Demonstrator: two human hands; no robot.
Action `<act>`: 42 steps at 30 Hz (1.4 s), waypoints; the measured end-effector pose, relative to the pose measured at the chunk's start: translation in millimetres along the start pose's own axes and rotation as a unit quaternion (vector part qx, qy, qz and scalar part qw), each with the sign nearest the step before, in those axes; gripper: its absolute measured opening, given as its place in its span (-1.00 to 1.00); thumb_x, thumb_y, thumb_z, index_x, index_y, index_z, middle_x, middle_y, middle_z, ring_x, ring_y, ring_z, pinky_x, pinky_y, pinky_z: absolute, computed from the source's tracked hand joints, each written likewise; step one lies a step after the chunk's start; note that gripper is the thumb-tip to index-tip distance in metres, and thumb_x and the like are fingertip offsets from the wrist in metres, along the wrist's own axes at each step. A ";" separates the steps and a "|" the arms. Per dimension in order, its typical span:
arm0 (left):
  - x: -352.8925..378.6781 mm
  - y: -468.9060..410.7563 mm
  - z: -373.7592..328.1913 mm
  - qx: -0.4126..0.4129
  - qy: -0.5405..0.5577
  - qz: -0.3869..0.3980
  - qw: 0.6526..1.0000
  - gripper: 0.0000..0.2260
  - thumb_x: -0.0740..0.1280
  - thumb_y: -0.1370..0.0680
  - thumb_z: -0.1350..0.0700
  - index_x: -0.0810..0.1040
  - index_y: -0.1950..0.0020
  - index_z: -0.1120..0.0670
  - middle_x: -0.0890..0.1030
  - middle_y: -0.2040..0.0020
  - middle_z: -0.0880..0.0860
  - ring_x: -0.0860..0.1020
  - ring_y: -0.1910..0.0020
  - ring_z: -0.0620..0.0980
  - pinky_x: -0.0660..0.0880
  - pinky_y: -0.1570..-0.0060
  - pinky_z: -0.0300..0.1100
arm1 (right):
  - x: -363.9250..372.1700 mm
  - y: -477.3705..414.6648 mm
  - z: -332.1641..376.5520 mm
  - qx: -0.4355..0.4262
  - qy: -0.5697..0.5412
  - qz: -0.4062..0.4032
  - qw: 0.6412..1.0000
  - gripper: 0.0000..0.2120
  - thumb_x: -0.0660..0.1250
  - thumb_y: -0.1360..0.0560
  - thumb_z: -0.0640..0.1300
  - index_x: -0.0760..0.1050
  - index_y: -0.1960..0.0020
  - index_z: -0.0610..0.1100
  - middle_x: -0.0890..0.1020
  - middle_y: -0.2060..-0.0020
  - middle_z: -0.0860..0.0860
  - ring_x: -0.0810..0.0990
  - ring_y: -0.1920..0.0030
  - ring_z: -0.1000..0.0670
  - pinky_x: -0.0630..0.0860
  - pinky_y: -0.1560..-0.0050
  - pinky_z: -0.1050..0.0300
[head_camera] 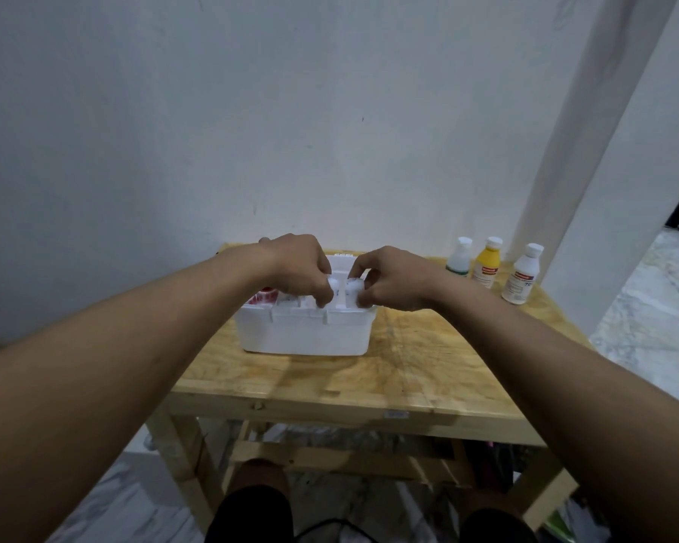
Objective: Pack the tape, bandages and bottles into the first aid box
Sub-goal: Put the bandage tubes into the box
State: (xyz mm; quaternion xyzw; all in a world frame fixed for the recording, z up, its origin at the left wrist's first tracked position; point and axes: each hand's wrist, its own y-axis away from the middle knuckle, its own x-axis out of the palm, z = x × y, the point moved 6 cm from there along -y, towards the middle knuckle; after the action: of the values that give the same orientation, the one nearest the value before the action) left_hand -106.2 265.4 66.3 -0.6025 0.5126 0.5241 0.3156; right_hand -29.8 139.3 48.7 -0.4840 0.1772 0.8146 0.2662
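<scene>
Both forearms are bare from the picture's lower corners up to the wrists, with no sleeve, watch, band or ring showing on either one. The left hand (pixel 302 268) and the right hand (pixel 389 280) are bare too, without gloves, above the wooden table (pixel 428 370). Below the table's front edge the person's two legs show, each covered on the upper thigh by dark, near-black shorts (pixel 251 515) whose hems end short of the bare knees.
</scene>
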 end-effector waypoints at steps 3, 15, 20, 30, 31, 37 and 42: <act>-1.4 0.7 -4.8 0.003 -0.034 0.001 0.999 -0.69 0.48 -0.35 -0.06 0.67 -0.09 -0.11 0.63 0.05 -0.11 0.51 0.18 -0.09 0.36 0.13 -0.09 | 0.0 0.6 0.4 -0.002 0.011 0.009 1.000 -0.80 0.42 -0.43 -0.09 0.57 -0.04 0.06 0.68 0.10 0.08 0.63 0.07 -0.01 0.59 0.03 0.03; -1.4 0.5 -15.1 0.007 -0.085 0.062 0.994 -0.65 0.46 -0.46 0.04 0.65 -0.25 -0.04 0.61 -0.07 -0.10 0.56 -0.01 -0.03 0.53 -0.07 -0.06 | 1.0 1.5 2.8 -0.002 0.012 0.023 1.000 -0.87 0.40 -0.43 -0.04 0.59 0.03 0.11 0.68 0.03 0.04 0.64 0.01 -0.04 0.61 -0.08 -0.05; 1.8 -2.5 -14.3 -0.003 -0.056 0.090 0.994 -0.65 0.44 -0.50 0.13 0.64 -0.29 0.08 0.59 -0.08 -0.04 0.57 -0.02 0.01 0.53 -0.03 -0.14 | 1.5 1.6 3.0 -0.001 0.010 0.040 0.999 -0.88 0.37 -0.45 -0.07 0.60 0.03 0.08 0.64 0.06 0.08 0.58 0.02 0.00 0.55 0.01 0.05; 3.4 -2.2 -14.4 -0.007 -0.064 0.115 0.991 -0.63 0.39 -0.52 0.20 0.60 -0.33 0.08 0.60 -0.22 0.02 0.53 -0.04 -0.01 0.48 -0.01 -0.19 | 1.6 0.9 2.9 0.017 0.011 0.049 0.999 -0.71 0.27 -0.27 0.03 0.71 0.12 0.06 0.71 0.07 0.12 0.62 -0.06 -0.01 0.56 -0.19 -0.12; 3.1 -2.1 -14.2 -0.008 -0.064 0.115 0.991 -0.63 0.39 -0.52 0.20 0.61 -0.33 0.08 0.60 -0.23 0.02 0.53 -0.04 -0.01 0.48 -0.01 -0.19 | 1.5 0.8 3.3 0.019 0.013 0.048 0.999 -0.70 0.26 -0.28 0.03 0.71 0.11 0.07 0.71 0.07 0.14 0.61 -0.07 -0.01 0.55 -0.20 -0.11; 1.5 0.5 -14.1 -0.008 -0.065 0.115 0.991 -0.63 0.38 -0.54 0.20 0.59 -0.35 0.07 0.59 -0.27 0.03 0.51 -0.09 0.00 0.47 -0.08 -0.17 | 1.1 -1.7 9.3 0.021 0.006 0.031 0.999 -0.74 0.24 -0.32 0.21 0.68 0.18 0.20 0.72 0.23 0.24 0.58 -0.09 0.02 0.51 -0.21 -0.07; -0.1 1.3 -14.0 -0.006 -0.060 0.109 0.992 -0.64 0.39 -0.54 0.17 0.59 -0.35 0.07 0.60 -0.27 0.01 0.52 -0.09 0.01 0.49 -0.14 -0.13 | 0.6 -1.6 11.7 0.007 0.020 0.028 0.999 -0.77 0.39 -0.46 0.16 0.71 0.23 0.07 0.72 0.26 0.18 0.60 0.04 0.05 0.56 -0.09 -0.02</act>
State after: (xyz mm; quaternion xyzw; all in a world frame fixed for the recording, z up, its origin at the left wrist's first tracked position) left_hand -103.1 252.2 70.2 -0.5123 0.5522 0.5935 0.2834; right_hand -37.2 147.2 53.7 -0.4935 0.2012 0.8105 0.2430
